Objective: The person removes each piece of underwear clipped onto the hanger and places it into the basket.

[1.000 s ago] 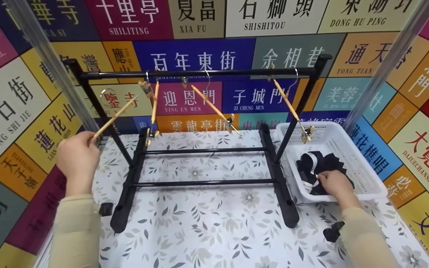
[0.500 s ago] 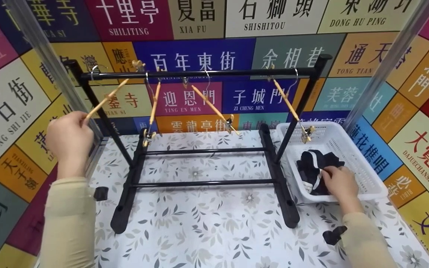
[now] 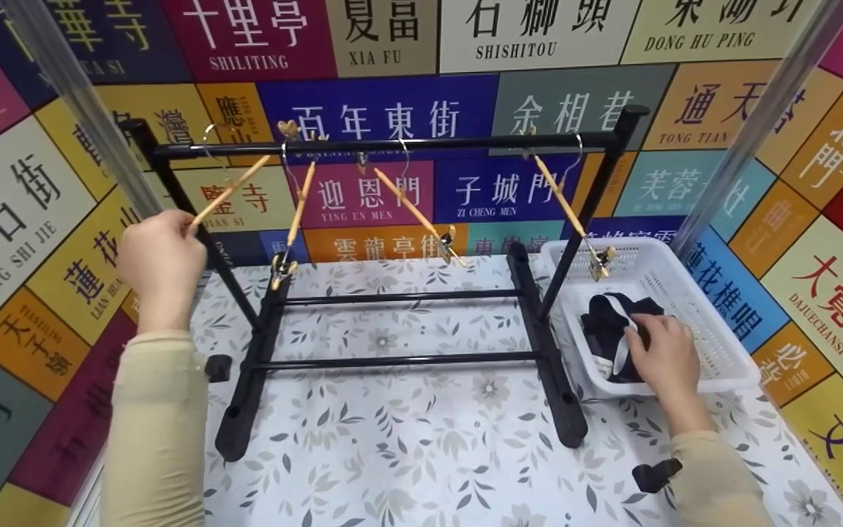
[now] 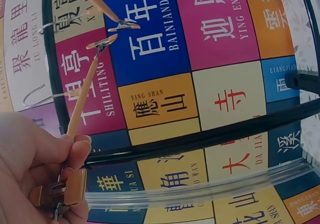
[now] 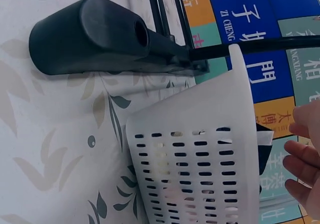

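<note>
My left hand [image 3: 162, 267] pinches one end of a wooden clip hanger [image 3: 231, 192] at the rack's left. The hanger slants up to the right, and its wire hook overlaps the top rail [image 3: 465, 142] of the black rack. In the left wrist view, one metal-and-wood clip [image 4: 75, 186] sits under my fingers, the other at the far end. My right hand [image 3: 664, 359] is over the white basket, close to black cloth with a white band [image 3: 601, 322]. In the right wrist view its fingers [image 5: 302, 161] are spread with nothing between them.
Three more clip hangers hang tilted from the rail: one left [image 3: 301, 205], one central [image 3: 408, 199], one right [image 3: 560, 196]. The right one's lower clip overlaps the white perforated basket [image 3: 740, 359]. Patterned sign panels surround the floral tabletop [image 3: 407, 454].
My left hand has risen, then shifted right, bringing the hanger's hook up to the rail. My right hand's fingers have come away from the white band and spread.
</note>
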Available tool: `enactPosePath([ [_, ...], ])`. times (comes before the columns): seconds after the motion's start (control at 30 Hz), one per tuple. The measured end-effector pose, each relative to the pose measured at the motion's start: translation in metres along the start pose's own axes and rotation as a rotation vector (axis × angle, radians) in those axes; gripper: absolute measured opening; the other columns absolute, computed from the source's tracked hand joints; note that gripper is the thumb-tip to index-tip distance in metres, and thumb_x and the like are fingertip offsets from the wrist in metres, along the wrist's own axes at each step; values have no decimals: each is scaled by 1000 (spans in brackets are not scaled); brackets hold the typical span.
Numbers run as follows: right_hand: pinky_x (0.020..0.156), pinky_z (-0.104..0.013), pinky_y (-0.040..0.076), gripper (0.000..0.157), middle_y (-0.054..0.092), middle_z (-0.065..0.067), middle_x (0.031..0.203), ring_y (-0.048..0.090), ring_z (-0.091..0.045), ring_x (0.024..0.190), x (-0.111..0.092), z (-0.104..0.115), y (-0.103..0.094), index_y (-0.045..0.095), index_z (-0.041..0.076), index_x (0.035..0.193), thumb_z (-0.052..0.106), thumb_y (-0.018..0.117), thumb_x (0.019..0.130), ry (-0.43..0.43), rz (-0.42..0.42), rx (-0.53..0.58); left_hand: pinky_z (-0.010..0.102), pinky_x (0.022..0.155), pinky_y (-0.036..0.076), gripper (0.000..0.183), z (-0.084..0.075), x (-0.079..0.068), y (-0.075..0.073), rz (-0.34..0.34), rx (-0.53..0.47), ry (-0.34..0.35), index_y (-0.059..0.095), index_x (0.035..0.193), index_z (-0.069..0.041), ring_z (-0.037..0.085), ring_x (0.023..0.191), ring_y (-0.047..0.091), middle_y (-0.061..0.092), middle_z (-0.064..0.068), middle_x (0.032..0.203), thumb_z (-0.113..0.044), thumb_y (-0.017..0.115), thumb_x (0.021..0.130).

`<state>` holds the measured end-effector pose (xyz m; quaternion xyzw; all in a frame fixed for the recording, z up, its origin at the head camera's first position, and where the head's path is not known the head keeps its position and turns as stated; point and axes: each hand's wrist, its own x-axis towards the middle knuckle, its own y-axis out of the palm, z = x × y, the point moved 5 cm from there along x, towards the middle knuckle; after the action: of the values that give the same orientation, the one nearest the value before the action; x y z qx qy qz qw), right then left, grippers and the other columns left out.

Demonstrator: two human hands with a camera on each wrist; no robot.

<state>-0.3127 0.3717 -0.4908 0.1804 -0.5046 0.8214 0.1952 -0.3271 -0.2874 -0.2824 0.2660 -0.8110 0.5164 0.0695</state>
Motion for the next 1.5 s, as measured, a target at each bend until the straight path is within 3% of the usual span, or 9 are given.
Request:
enactPosePath([
  [0.27, 92, -60, 40, 31, 60, -25, 120, 51, -47, 112, 1, 16, 7, 67, 4, 120, 23, 63, 96, -78, 88, 30, 55, 80, 44, 28, -4, 4, 11, 53, 22, 6, 69, 119, -3, 43, 99, 60, 69, 21, 111, -5, 58, 94],
  [0.6, 94, -55, 39, 27, 66, -21, 112, 55, -45, 107, 4, 47, 7, 69, 2, 116, 12, 69, 91, -217, 60, 117, 50, 68, 45, 25, -7, 2, 21, 82, 53, 20, 69, 118, -5, 40, 88, 60, 70, 19, 104, -8, 59, 95],
  [0.87, 97, -51, 38, 27, 67, -18, 112, 56, -42, 107, -1, 63, 9, 70, 1, 115, 7, 71, 89, -281, 48, 178, 56, 85, 41, 28, -14, -3, 27, 84, 56, 115, 66, 121, -4, 40, 88, 61, 70, 19, 103, -9, 61, 94],
  [1.13, 94, -49, 39, 29, 67, -18, 111, 57, -40, 105, -4, 76, 8, 70, 0, 114, 4, 72, 86, -358, 39, 227, 56, 86, 38, 25, -20, -13, 27, -29, 6, 211, 69, 117, -4, 41, 93, 59, 70, 19, 100, -9, 65, 93],
  [1.5, 93, -49, 41, 29, 67, -17, 109, 58, -41, 104, -9, 84, 9, 70, 1, 113, 3, 74, 84, -406, 22, 239, 57, 86, 41, 21, -37, -39, 9, -221, -113, 404, 71, 111, -4, 41, 98, 60, 71, 17, 103, -6, 69, 90],
])
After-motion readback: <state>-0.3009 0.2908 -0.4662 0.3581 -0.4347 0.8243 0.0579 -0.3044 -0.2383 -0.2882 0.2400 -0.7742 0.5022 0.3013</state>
